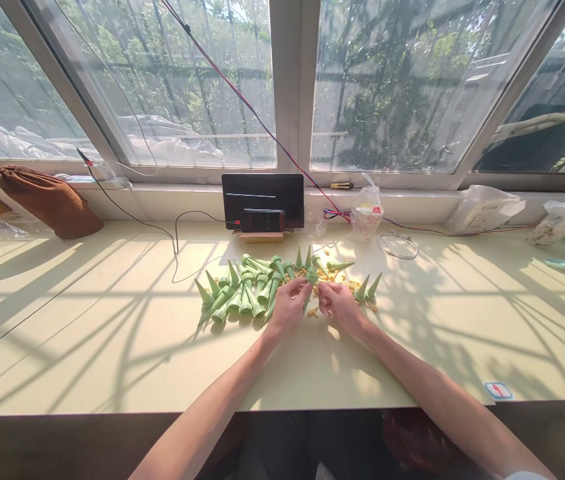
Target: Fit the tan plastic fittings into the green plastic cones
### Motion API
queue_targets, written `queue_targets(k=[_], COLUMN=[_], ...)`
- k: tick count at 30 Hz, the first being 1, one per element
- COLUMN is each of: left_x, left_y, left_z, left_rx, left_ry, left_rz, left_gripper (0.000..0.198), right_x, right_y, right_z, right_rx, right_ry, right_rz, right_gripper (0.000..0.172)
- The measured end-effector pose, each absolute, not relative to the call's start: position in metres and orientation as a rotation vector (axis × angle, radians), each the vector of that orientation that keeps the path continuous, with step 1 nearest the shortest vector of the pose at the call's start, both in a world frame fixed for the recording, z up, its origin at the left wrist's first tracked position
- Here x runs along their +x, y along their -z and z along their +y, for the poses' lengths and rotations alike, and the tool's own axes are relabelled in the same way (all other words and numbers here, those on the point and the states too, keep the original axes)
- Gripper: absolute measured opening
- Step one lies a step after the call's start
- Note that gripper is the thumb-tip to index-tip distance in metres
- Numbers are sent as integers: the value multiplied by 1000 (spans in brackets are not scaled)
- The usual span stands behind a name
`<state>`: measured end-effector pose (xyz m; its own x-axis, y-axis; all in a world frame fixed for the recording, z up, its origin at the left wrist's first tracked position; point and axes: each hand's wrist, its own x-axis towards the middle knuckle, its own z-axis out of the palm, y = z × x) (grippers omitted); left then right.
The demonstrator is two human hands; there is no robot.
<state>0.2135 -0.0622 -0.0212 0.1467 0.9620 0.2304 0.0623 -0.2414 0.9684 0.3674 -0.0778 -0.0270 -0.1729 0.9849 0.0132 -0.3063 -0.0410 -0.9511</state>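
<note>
The left hand (pixel 292 303) grips 1 green cone (pixel 312 275) in its fingertips, the ringed end up and the point down; this hold probably leaves the ringed end exposed to the other hand. The right hand (pixel 341 303) is just beside this cone, with thumb and fingers drawn together; whether a small part sits in that pinch cannot be told. The held cone is above the table (pixel 112 373), between the 2 hands and in front of the body, where both hands meet without a long reach. The cone pile (pixel 245 290) lies to the left, on the side of the holding hand, with most wide ends toward the table's front edge. Loose yellow pieces (pixel 353 285) lie behind and beside the right hand, presumably so that its fingers can reach them. Beyond the right hand, 2 upright cones (pixel 373 288) rest on their broad ends, a base that appears stable. At the back, the phone (pixel 262 221) leans before the tablet (pixel 262 190), above a block (pixel 262 237) that likely supports it; both stand apart from the hands, leaving the work area unobstructed.
</note>
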Motion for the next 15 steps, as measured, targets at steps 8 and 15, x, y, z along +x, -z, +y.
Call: queue_targets(k=[8,15], left_x=[213,213], left_y=[20,18], left_z=[-63,-66], left_rx=[1455,1441], left_ry=[-1229,-1168], left_rz=[1034,1023], left_gripper=[38,36], right_x=[364,366], right_y=[29,26], right_z=[-77,-80], right_rx=[-900,-983], right_ry=[-1424,-1359], right_rz=[-1152,-1248], right_gripper=[40,40])
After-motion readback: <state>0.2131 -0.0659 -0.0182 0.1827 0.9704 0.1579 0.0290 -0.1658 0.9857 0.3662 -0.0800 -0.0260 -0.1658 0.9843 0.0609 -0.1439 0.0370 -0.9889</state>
